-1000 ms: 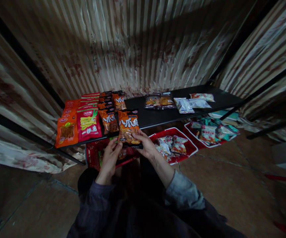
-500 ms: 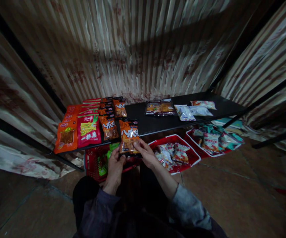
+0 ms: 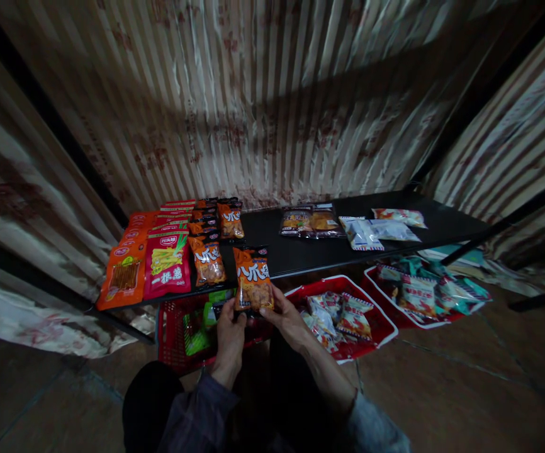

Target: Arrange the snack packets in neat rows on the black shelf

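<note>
Between my two hands is an orange snack bag (image 3: pixel 253 280) with white lettering, its printed face towards me, at the front edge of the black shelf (image 3: pixel 296 255). My left hand (image 3: pixel 230 333) pinches its lower left corner. On the lower right, my right hand (image 3: pixel 289 318) grips it with thumb and fingers. Left of it lies a matching orange bag (image 3: pixel 207 261) at the front of a row, and behind stands another one (image 3: pixel 231 220). Beside that row are pink-red packets (image 3: pixel 166 261) and orange packets of brown sticks (image 3: pixel 124 277).
Further right on the shelf lie dark brown packs (image 3: pixel 310 221) and several white packets (image 3: pixel 364 233). Below the front edge are red baskets: one with green packs (image 3: pixel 173 333), one with white-red bags (image 3: pixel 386 327), one with teal bags (image 3: pixel 407 314). Black posts (image 3: pixel 50 107) and a striped curtain (image 3: pixel 263 107) surround the shelf.
The view has tilted up slightly, so the shelf sits lower in the picture. Both hands still hold the orange bag; my right fingers have shifted down towards its lower right corner.
</note>
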### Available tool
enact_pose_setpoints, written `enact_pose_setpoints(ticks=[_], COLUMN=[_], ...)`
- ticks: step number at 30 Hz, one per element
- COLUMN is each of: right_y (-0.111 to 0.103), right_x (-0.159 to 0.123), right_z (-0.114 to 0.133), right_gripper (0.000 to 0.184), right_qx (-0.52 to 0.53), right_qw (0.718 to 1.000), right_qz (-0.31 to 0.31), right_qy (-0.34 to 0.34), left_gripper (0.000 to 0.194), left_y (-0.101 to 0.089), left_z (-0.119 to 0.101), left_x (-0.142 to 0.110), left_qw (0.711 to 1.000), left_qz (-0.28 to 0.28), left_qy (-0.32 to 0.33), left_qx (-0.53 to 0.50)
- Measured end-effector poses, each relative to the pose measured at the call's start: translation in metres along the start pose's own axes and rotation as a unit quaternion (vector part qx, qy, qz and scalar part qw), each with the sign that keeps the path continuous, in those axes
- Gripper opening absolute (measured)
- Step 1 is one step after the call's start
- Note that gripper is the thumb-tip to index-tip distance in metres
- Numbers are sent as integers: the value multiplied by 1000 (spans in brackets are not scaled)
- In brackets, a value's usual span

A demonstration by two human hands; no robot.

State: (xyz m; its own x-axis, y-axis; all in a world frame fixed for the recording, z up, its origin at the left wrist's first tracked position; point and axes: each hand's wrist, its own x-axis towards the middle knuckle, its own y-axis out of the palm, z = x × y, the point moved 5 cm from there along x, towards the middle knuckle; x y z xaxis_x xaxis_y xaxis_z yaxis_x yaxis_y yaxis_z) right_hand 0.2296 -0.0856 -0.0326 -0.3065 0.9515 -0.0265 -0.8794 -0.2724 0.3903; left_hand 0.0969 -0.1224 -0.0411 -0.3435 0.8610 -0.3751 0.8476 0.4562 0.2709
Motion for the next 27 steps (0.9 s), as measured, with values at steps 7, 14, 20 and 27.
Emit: enact_pose_setpoints(ticks=[7,14,20,27], right_y=[-10,-14,-19,-21], right_x=[25,45,72,121], right_z=[3,6,8,18], right_gripper=[67,72,70,77], right_qx=[-1,7,-14,-34], right_qw=[999,998,998,997], right_qz=[-38,-56,-61,-64], right_qy=[0,6,-17,-40], left_gripper=[44,42,37,48], left_y=[16,24,35,50], left_z=[-10,-17,-23,-38], left_x=[22,42,64,87], left_qw=[999,998,995,982], left_qz=[2,-7,-15,-28], left_qy=[24,49,85,142], left_qx=[32,42,42,119])
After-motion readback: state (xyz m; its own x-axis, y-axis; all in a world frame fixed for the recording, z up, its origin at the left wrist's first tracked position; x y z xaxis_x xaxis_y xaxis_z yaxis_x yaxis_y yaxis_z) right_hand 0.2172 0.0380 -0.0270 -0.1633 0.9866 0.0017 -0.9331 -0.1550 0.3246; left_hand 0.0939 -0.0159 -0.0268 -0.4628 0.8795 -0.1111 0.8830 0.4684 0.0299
